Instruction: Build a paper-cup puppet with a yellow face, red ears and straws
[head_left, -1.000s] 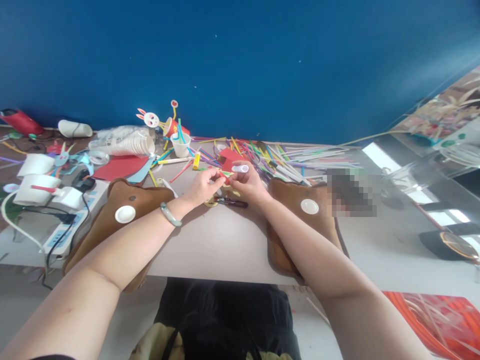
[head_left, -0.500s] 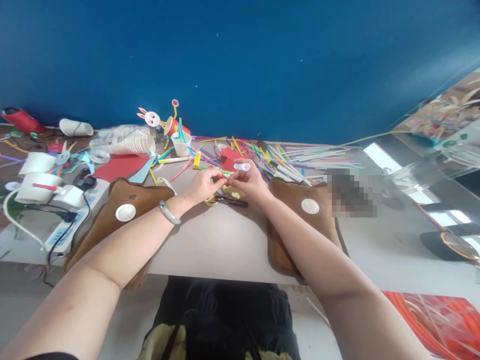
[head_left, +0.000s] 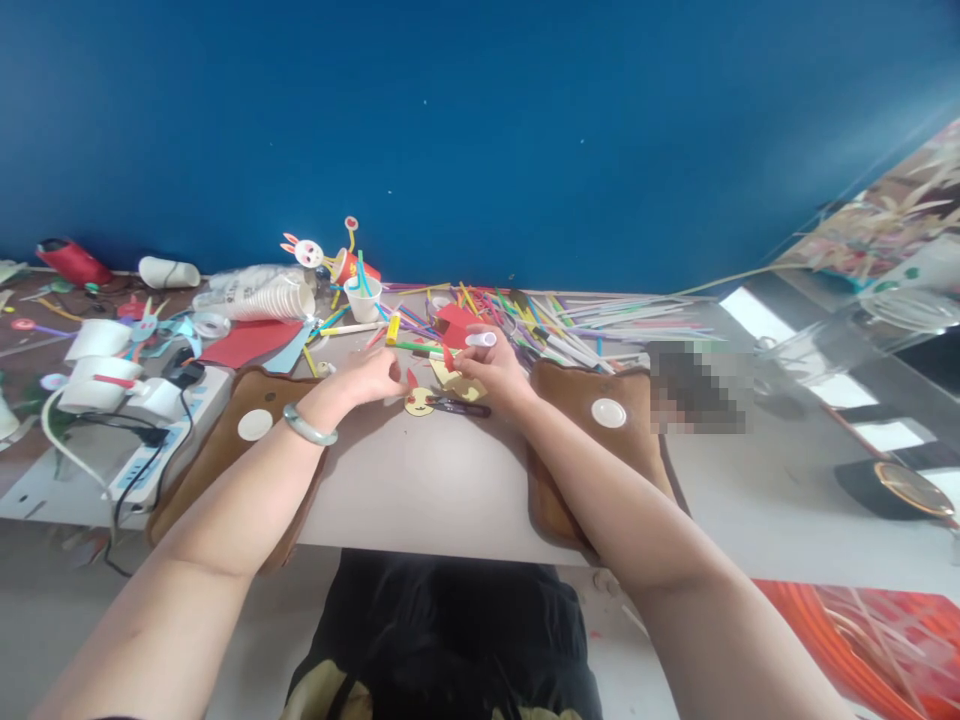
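My right hand (head_left: 496,368) pinches a small red paper piece (head_left: 448,358) between thumb and forefinger. A short white tube (head_left: 481,340) is also held in that hand, its round end showing. My left hand (head_left: 366,378), with a bangle at the wrist, is apart from the right, its fingers curled and thumb near forefinger; whatever is between them is too small to tell. Just right of the left hand, a pale yellow rabbit-face cutout (head_left: 419,400) with a red ear lies on the table. Dark-handled scissors (head_left: 465,407) and a yellow paper scrap (head_left: 456,384) lie beside it.
Brown cushions (head_left: 259,470) (head_left: 592,470) flank the work spot. Behind it lie many coloured straws (head_left: 592,310), red paper (head_left: 454,322), a yellow glue stick (head_left: 392,328) and a white cup (head_left: 364,300). A power strip (head_left: 161,450) with cables stands left.
My left hand has parted from the right hand and moved left and slightly down. The rabbit-face cutout now shows more fully. My right hand keeps the red piece and the white tube.
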